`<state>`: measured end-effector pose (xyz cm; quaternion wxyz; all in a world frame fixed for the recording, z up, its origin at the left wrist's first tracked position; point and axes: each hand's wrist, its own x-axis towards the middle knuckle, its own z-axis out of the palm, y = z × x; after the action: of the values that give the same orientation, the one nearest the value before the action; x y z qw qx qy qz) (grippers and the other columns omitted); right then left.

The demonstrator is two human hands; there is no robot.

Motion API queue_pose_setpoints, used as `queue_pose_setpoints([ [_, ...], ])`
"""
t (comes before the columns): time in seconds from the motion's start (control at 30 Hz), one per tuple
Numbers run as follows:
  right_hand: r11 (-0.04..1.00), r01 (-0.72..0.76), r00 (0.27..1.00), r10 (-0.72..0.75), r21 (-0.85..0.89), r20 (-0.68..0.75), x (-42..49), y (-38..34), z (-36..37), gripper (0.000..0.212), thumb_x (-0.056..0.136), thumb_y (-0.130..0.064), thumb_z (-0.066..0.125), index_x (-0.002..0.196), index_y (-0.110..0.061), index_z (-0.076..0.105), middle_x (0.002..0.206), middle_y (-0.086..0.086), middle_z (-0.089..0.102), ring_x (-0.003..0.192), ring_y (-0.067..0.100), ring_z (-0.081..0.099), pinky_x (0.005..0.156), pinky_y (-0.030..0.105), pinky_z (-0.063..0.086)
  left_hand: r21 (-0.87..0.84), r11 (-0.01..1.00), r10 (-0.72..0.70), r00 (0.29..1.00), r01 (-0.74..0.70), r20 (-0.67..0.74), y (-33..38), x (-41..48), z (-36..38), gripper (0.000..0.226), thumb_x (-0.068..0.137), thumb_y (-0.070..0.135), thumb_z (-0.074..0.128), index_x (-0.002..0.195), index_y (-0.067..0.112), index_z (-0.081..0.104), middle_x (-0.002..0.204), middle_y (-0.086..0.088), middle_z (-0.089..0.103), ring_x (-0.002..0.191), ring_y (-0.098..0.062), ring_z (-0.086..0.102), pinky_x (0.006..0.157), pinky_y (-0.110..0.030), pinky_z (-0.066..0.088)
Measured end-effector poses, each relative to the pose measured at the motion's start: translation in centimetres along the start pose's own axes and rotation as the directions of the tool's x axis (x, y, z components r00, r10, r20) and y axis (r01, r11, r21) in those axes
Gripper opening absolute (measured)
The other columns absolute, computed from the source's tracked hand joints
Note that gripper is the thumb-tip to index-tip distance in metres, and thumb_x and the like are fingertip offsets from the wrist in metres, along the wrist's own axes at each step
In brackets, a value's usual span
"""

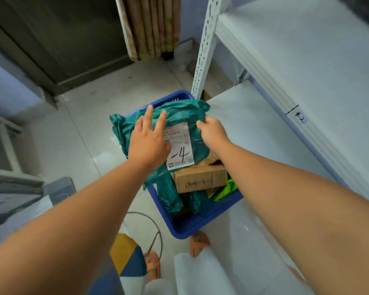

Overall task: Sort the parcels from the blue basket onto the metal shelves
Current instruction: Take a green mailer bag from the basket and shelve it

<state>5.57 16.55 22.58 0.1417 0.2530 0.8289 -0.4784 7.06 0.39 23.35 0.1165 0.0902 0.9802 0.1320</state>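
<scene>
Parcels filled the blue basket, which sat on the tiled floor just beside the corner post of the metal shelves. Uppermost was a green plastic mailer, lifted above the basket's far end, with a white label facing up and a handwritten "-4" on it. The right hand was closed on the mailer's right edge, pinching the plastic. The left hand lay on the mailer's left half with its fingers spread and straight, flat against the bag rather than gripping, and covered the label's left side. Below the mailer a brown cardboard box with scribbled writing rested in the basket, touching a second green bag to its left and a bright lime-green package to its right. Orange sandals showed on the floor near the basket's close corner, and a grey cable looped beside them.
</scene>
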Motion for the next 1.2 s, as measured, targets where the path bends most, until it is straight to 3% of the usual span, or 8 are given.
queue_pose_setpoints([
  [0.2, 0.991, 0.111, 0.966, -0.090, 0.074, -0.243, -6.3, -8.2, -6.3, 0.026, 0.097, -0.025, 0.042, 0.074, -0.013, 0.044, 0.072, 0.006, 0.049, 0.067, 0.022, 0.045, 0.058, 0.032, 0.032, 0.170, 0.978, 0.149, 0.973, -0.120, -0.174, 0.4, -1.0, -11.9, 0.073, 0.090, 0.037, 0.055, 0.151, 0.027, 0.016, 0.159, -0.009, -0.002, 0.145, -0.032, 0.004, 0.115, -0.044, 0.015],
  [0.33, 0.986, 0.156, 0.903, -0.118, 0.060, -0.413, -10.8, -12.7, -9.9, 0.035, 0.098, -0.024, 0.042, 0.064, -0.017, 0.034, 0.065, 0.001, 0.044, 0.062, 0.020, 0.040, 0.057, 0.032, 0.029, 0.118, 0.988, 0.130, 0.950, -0.100, -0.283, 1.0, -2.3, -19.5, 0.084, 0.088, 0.041, 0.059, 0.152, 0.027, 0.007, 0.160, -0.003, 0.002, 0.142, -0.033, 0.013, 0.112, -0.043, 0.025],
  [0.43, 0.979, 0.170, 0.847, -0.086, 0.114, -0.524, -14.3, -14.9, -12.3, 0.034, 0.097, -0.023, 0.041, 0.064, -0.017, 0.033, 0.064, 0.002, 0.043, 0.061, 0.020, 0.039, 0.060, 0.033, 0.030, 0.254, 0.941, 0.290, 0.921, -0.224, -0.262, 1.5, -3.6, -23.4, 0.087, 0.086, 0.045, 0.060, 0.152, 0.027, 0.006, 0.160, 0.003, 0.002, 0.139, -0.032, 0.021, 0.107, -0.040, 0.033],
  [0.67, 0.907, 0.274, 0.765, -0.004, 0.321, -0.644, -22.3, -16.9, -19.0, 0.029, 0.095, -0.026, 0.043, 0.084, -0.001, 0.053, 0.087, 0.019, 0.062, 0.078, 0.033, 0.054, 0.068, 0.036, 0.040, 0.331, 0.858, 0.494, 0.807, -0.393, -0.324, 6.8, -8.1, -31.1, 0.087, 0.088, 0.048, 0.058, 0.152, 0.030, 0.002, 0.158, -0.008, -0.015, 0.140, -0.032, 0.020, 0.111, -0.040, 0.029],
  [0.73, 0.894, 0.298, 0.746, 0.001, 0.335, -0.666, -24.6, -17.4, -21.6, 0.028, 0.095, -0.026, 0.043, 0.084, -0.005, 0.056, 0.090, 0.019, 0.063, 0.081, 0.034, 0.057, 0.068, 0.036, 0.040, 0.234, 0.869, 0.494, 0.788, -0.436, -0.366, 9.2, -9.5, -33.0, 0.093, 0.087, 0.042, 0.062, 0.151, 0.032, -0.005, 0.157, -0.008, -0.018, 0.137, -0.033, 0.028, 0.107, -0.040, 0.035],
  [0.87, 0.873, 0.309, 0.690, 0.068, 0.377, -0.721, -28.7, -16.8, -26.7, 0.025, 0.095, -0.027, 0.043, 0.077, -0.013, 0.054, 0.089, 0.016, 0.063, 0.086, 0.034, 0.059, 0.069, 0.037, 0.041, -0.193, 0.885, 0.353, 0.880, -0.424, -0.317, 13.7, -11.6, -35.7, 0.108, 0.083, 0.035, 0.070, 0.148, 0.036, -0.015, 0.159, -0.008, -0.007, 0.140, -0.037, 0.027, 0.106, -0.048, 0.038],
  [1.03, 0.936, 0.200, 0.609, 0.113, 0.290, -0.785, -33.3, -15.1, -32.1, 0.026, 0.096, -0.023, 0.038, 0.092, -0.007, 0.057, 0.099, 0.018, 0.060, 0.087, 0.031, 0.054, 0.075, 0.040, 0.043, -0.215, 0.795, 0.550, 0.824, -0.567, -0.139, 18.2, -13.8, -36.5, 0.117, 0.078, 0.038, 0.074, 0.147, 0.033, -0.020, 0.148, -0.012, 0.029, 0.129, -0.032, 0.042, 0.104, -0.047, 0.042],
  [1.2, 0.930, 0.079, 0.646, 0.227, 0.359, -0.729, -37.5, -11.7, -36.4, 0.034, 0.095, -0.015, 0.037, 0.119, 0.001, 0.056, 0.111, 0.017, 0.060, 0.098, 0.032, 0.057, 0.087, 0.037, 0.050, -0.575, 0.642, 0.598, 0.801, -0.507, -0.039, 23.1, -17.4, -36.8, 0.096, 0.085, 0.035, 0.068, 0.150, 0.033, -0.002, 0.136, 0.003, 0.046, 0.106, -0.024, 0.059, 0.082, -0.037, 0.056],
])
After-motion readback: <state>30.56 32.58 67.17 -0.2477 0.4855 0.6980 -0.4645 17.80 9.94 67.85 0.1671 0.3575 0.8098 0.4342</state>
